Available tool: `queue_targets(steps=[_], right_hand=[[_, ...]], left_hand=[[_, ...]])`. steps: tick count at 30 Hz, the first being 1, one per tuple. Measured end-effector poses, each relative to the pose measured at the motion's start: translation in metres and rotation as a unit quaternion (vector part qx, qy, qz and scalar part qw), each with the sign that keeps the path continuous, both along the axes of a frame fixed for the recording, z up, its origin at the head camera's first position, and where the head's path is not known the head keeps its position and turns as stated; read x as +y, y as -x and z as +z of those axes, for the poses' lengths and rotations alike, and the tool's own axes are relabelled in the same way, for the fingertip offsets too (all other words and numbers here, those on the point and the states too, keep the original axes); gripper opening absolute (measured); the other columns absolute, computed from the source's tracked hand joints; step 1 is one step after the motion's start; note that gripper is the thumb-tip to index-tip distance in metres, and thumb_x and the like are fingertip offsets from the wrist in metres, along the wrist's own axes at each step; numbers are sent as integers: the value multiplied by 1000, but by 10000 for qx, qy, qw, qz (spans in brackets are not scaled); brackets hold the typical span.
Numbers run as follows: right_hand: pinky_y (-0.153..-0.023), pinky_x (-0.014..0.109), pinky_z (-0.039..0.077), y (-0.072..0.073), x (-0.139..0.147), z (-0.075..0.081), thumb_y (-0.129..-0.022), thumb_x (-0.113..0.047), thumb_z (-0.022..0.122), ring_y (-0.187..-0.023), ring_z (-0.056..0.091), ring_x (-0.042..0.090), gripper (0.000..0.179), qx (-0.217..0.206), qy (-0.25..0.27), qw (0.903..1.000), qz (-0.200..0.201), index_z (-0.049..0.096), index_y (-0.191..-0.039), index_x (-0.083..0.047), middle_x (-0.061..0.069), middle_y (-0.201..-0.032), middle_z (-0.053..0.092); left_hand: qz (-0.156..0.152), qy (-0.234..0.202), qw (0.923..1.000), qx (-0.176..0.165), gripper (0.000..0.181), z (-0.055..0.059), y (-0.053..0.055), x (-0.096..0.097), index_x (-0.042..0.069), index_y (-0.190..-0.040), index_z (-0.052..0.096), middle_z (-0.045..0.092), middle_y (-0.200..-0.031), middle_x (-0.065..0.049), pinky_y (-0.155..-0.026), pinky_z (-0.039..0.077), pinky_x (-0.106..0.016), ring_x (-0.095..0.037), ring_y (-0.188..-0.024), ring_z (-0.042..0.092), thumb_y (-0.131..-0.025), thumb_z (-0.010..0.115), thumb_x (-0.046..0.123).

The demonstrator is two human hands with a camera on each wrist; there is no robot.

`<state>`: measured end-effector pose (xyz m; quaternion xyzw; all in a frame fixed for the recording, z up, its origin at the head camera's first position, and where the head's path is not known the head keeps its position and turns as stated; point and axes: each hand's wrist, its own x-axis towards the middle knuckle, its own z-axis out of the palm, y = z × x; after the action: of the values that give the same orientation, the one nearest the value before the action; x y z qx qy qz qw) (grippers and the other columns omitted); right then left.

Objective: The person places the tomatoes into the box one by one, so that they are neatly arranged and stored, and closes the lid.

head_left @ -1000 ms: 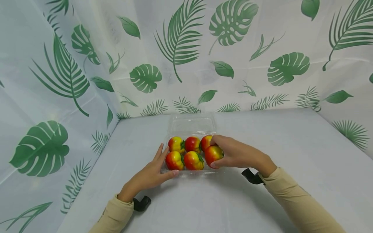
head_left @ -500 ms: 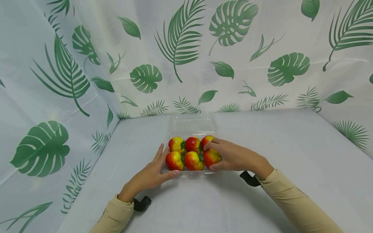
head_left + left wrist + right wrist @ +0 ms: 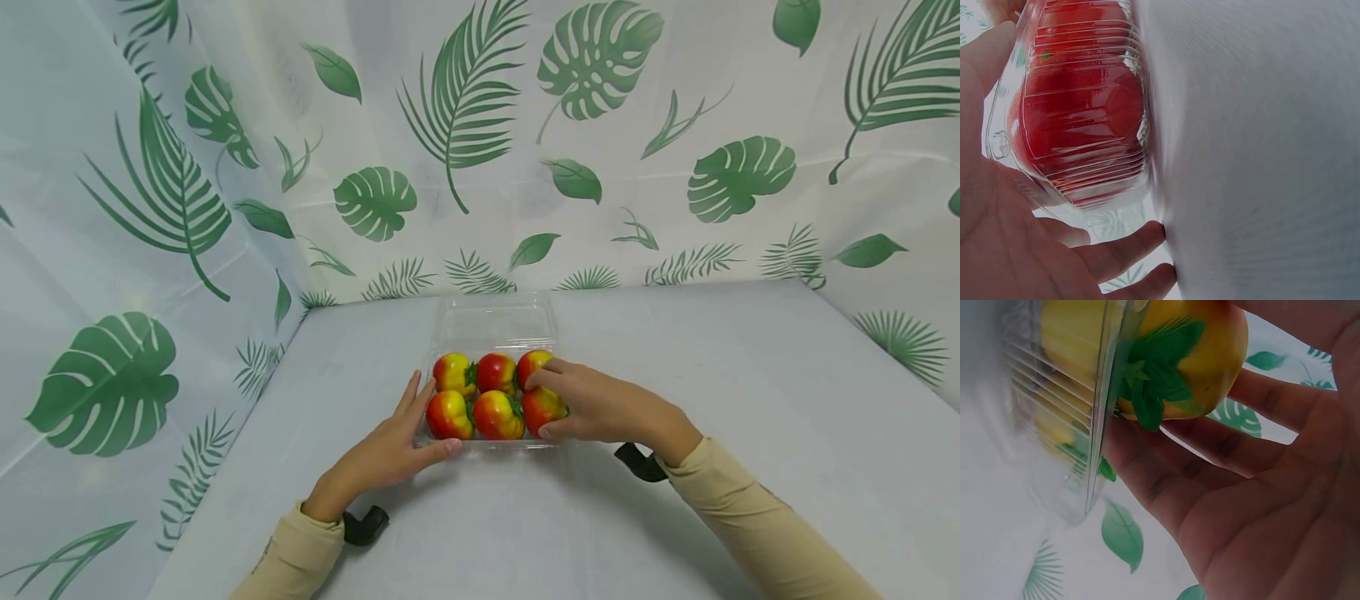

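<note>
A clear plastic clamshell box (image 3: 487,442) lies on the white table with its lid (image 3: 497,321) folded back. Several round red-and-yellow fruits (image 3: 499,415) with green leafy caps fill it in two rows. My right hand (image 3: 611,406) grips the fruit (image 3: 544,410) at the near right corner, thumb in front and fingers behind; in the right wrist view this fruit (image 3: 1216,356) shows its green cap, partly above the box rim. My left hand (image 3: 390,450) rests with spread, straight fingers against the box's left side, thumb at the front edge. Through that wall, red fruit (image 3: 1085,106) shows.
White cloth with green leaf prints hangs behind and at both sides of the table (image 3: 712,358). The open lid reaches toward the back cloth. Black wrist mounts (image 3: 366,526) hang below both forearms.
My right hand has lowered the near right fruit and moved it slightly left, into the box's front row. My left hand and the box have stayed put.
</note>
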<state>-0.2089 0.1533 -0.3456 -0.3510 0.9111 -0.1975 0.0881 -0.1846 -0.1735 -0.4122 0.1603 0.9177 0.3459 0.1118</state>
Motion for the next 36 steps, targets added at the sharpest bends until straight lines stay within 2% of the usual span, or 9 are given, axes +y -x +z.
queue_targets(steps=[9,15,26,31,36], right_hand=[[-103,49,56,-3,-4,0,-93,-22,87,-125,57,33,51,128,-163,9998,-17,65,-136,-4,16,-137,59],[-104,49,56,-3,-5,0,-93,-24,87,-125,58,34,53,198,-260,9995,-17,65,-137,-3,17,-136,60],[-96,40,60,-3,-4,0,-93,-22,87,-114,60,26,41,413,-288,9986,145,70,-127,-7,7,-121,64],[-93,39,60,0,-3,-2,-97,-22,82,-108,61,24,32,524,-92,9983,230,71,-122,-7,6,-116,64],[-91,41,62,7,4,-2,-100,-23,78,-107,64,27,26,617,410,9972,128,73,-119,-5,8,-116,66]], left_hand=[[-8,-22,10000,-14,108,1,0,0,25,-174,6,-10,-179,-5,-119,32,-68,-44,-159,25,-97,73,60],[-27,-42,10000,17,108,1,-1,-1,22,-174,8,-9,-179,-7,-118,32,-69,-46,-158,26,-97,72,61],[-31,-27,10000,13,108,1,0,0,23,-174,7,-10,-179,-5,-119,31,-68,-44,-159,23,-97,73,60],[-53,-47,10000,18,109,0,0,-1,24,-174,7,-9,-179,-5,-119,31,-68,-44,-159,23,-96,73,62],[-57,-46,10000,33,108,-1,0,-1,25,-174,7,-9,-179,-6,-118,31,-69,-44,-159,24,-96,72,62]])
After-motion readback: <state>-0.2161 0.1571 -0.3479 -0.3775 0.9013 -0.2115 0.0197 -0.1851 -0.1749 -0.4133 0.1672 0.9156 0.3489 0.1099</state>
